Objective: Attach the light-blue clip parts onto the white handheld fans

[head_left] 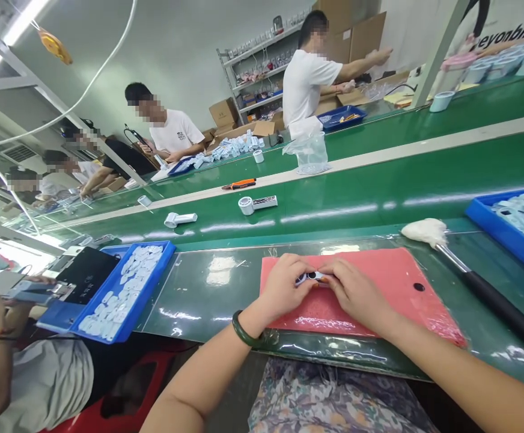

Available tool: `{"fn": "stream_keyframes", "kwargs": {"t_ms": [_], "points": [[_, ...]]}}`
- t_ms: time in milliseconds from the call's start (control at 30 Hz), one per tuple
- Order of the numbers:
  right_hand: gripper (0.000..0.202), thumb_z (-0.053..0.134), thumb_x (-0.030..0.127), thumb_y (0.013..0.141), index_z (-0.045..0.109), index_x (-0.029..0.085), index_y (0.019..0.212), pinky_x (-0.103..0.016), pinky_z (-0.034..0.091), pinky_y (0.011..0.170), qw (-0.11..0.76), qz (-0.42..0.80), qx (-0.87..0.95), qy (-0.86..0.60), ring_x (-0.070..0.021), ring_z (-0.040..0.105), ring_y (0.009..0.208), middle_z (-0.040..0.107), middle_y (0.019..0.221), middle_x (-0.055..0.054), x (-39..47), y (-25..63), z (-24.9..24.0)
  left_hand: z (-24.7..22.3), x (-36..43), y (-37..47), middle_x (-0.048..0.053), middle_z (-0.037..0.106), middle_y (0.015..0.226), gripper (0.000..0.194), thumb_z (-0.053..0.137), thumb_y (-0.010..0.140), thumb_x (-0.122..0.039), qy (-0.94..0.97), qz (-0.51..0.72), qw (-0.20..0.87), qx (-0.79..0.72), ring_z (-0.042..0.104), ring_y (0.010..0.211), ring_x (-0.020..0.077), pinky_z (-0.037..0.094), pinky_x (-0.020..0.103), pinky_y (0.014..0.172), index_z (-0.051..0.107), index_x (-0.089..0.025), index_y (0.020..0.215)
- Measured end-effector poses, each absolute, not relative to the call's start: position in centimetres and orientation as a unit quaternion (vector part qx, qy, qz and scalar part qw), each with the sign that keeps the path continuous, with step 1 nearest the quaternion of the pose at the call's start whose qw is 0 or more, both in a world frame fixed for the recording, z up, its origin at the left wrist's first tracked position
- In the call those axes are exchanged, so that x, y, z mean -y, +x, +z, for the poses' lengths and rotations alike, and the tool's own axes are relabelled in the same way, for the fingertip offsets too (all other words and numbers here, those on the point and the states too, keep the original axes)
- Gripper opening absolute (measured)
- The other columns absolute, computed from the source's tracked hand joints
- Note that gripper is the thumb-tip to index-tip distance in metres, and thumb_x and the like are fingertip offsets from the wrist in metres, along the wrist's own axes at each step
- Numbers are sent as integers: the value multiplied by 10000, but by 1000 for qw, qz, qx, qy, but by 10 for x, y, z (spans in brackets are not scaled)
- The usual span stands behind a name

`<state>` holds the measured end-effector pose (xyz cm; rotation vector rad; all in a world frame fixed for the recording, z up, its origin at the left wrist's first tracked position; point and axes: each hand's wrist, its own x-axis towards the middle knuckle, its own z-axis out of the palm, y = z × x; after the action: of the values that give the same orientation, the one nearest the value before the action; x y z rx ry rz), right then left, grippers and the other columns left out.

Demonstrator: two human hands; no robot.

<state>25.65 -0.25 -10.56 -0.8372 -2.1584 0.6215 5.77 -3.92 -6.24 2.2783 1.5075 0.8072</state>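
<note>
Pinching a small white part [312, 277] from both sides, the left hand [284, 285] and right hand [354, 290] meet over a red mat [379, 270] at the bench's [208, 288] near edge; a blue tray [122, 288] sits toward the left edge.

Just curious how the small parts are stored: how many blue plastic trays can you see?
4, perhaps more hidden. One blue plastic tray of white parts sits left of the hands, one at right, one by the standing worker, one by the seated worker.
</note>
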Motion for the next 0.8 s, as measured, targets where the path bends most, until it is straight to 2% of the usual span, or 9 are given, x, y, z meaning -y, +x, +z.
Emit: {"fn": "stream_keyframes", "kwargs": {"t_ms": [133, 367, 667, 800], "points": [[247, 367, 175, 1032, 610, 221, 1013, -391, 551, 803, 391, 250, 842, -275, -238, 638, 941, 661, 1025, -82, 5, 259, -109, -68, 46, 59, 58, 730, 1017, 89, 670, 933, -279, 788, 324, 130, -507, 656, 989, 206, 539, 395, 908, 698, -207, 977], [204, 405, 165, 1041, 607, 186, 1028, -407, 493, 827, 330, 228, 838, -371, -265, 586, 952, 630, 1038, -104, 4, 250, -110, -61, 37, 54, 71, 728, 1070, 128, 661, 932, -277, 798, 302, 158, -497, 641, 1039, 234, 516, 445, 958, 706, -219, 1037], [163, 490, 78, 995, 609, 180, 1040, -379, 498, 900, 332, 279, 843, -320, -231, 599, 1028, 638, 1080, -79, 3, 258, -94, -60, 43, 57, 49, 743, 999, 74, 658, 940, -249, 815, 333, 80, -467, 661, 1008, 213, 550, 420, 915, 688, -215, 999], [141, 554, 116, 1010, 632, 212, 1076, -391, 500, 928, 292, 347, 832, -319, -226, 603, 1066, 661, 1121, -43, 5, 270, -83, -52, 52, 55, 63, 742, 1063, 93, 689, 925, -264, 842, 297, 33, -448, 619, 1186, 269, 540, 482, 1002, 692, -216, 1005]]}}
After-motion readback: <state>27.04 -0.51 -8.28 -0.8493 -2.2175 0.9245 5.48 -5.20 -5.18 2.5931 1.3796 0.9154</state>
